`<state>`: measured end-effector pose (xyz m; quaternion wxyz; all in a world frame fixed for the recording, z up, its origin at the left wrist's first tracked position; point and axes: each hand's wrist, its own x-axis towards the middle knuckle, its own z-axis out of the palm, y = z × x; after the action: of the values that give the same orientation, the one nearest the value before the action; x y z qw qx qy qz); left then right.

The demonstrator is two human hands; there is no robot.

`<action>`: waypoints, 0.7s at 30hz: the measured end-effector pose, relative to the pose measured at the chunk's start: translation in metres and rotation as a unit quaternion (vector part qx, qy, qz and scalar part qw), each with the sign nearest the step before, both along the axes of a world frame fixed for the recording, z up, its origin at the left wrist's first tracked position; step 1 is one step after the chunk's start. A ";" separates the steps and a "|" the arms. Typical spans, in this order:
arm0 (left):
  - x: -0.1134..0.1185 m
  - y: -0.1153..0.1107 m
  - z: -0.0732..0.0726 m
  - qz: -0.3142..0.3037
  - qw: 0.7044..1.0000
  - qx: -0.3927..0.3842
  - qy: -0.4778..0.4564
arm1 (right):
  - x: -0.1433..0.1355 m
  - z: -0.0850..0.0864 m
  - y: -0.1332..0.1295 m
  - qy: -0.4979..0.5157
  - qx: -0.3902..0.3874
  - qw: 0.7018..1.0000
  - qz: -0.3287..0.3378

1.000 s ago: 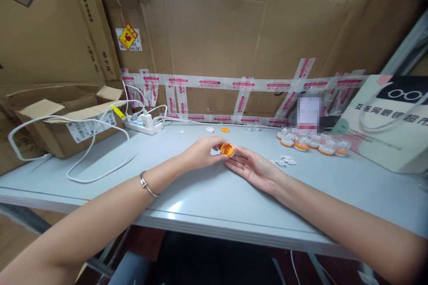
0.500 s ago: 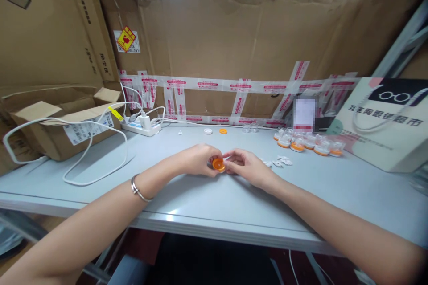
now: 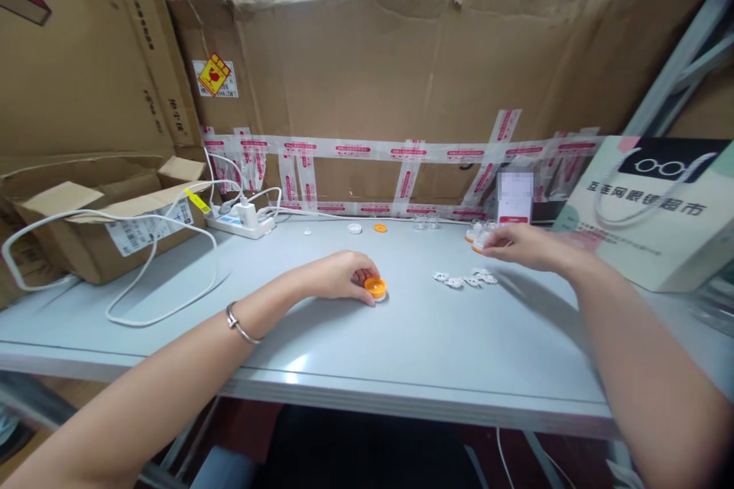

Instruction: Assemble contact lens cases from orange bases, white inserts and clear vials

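Note:
Resting on the table, a small round orange cup (image 3: 375, 288) with a white lower rim sits between the thumb and fingers of my left hand (image 3: 349, 276). My right hand (image 3: 519, 244) is at the back right, thumb and forefinger pinched on a small clear-topped piece with an orange base (image 3: 479, 243). It stands at the left of a group of such pieces, mostly hidden behind that hand. Several small flat white parts (image 3: 459, 280) lie loose on the table between my hands.
Along the back lie a tiny white part (image 3: 307, 232), a white ring (image 3: 355, 228), an orange disc (image 3: 380, 228) and clear pieces (image 3: 425, 222). A power strip (image 3: 246, 225) with looping white cables and an open carton (image 3: 108, 225) occupy the left. A paper bag (image 3: 642, 221) stands at right.
My right hand has left the orange cup and moved right and back to the clear-topped pieces, uncovering more white parts. My left hand stays at the cup. The view has shifted slightly.

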<state>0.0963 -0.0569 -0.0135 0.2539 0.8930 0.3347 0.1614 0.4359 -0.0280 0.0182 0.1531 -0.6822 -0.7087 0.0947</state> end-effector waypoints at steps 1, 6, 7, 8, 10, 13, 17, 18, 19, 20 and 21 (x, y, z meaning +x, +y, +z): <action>0.000 0.000 0.000 -0.001 1.000 -0.006 -0.005 | 0.005 -0.002 0.001 -0.008 -0.028 0.999 0.013; -0.003 0.001 0.001 -0.012 0.999 -0.040 -0.013 | 0.006 -0.008 0.001 -0.035 -0.101 0.993 0.057; -0.004 0.001 0.002 -0.013 0.999 -0.047 -0.012 | 0.005 -0.009 0.002 -0.038 -0.103 0.992 0.060; -0.005 0.002 0.002 -0.013 0.998 -0.052 -0.012 | 0.005 -0.010 0.003 -0.040 -0.106 0.992 0.062; -0.006 0.002 0.003 -0.015 0.999 -0.050 -0.009 | 0.007 -0.012 0.006 -0.042 -0.111 0.991 0.069; -0.008 0.001 0.006 -0.021 0.999 -0.027 -0.002 | 0.011 -0.016 0.009 -0.043 -0.125 0.988 0.080; -0.009 -0.001 0.009 -0.020 1.000 -0.003 0.007 | 0.014 -0.020 0.013 -0.045 -0.136 0.986 0.084; -0.009 -0.001 0.010 -0.017 1.000 -0.001 0.012 | 0.014 -0.021 0.013 -0.046 -0.137 0.986 0.083; -0.009 -0.001 0.010 -0.014 1.000 0.001 0.017 | 0.013 -0.021 0.014 -0.047 -0.137 0.986 0.081; -0.009 0.000 0.009 -0.011 1.000 0.000 0.019 | 0.012 -0.021 0.013 -0.048 -0.136 0.986 0.080; -0.009 0.000 0.009 -0.009 1.000 0.000 0.018 | 0.011 -0.020 0.013 -0.049 -0.133 0.987 0.079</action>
<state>0.0869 -0.0565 -0.0044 0.2490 0.8988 0.3310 0.1434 0.4465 -0.0151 -0.0022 0.0183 -0.6423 -0.7479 0.1669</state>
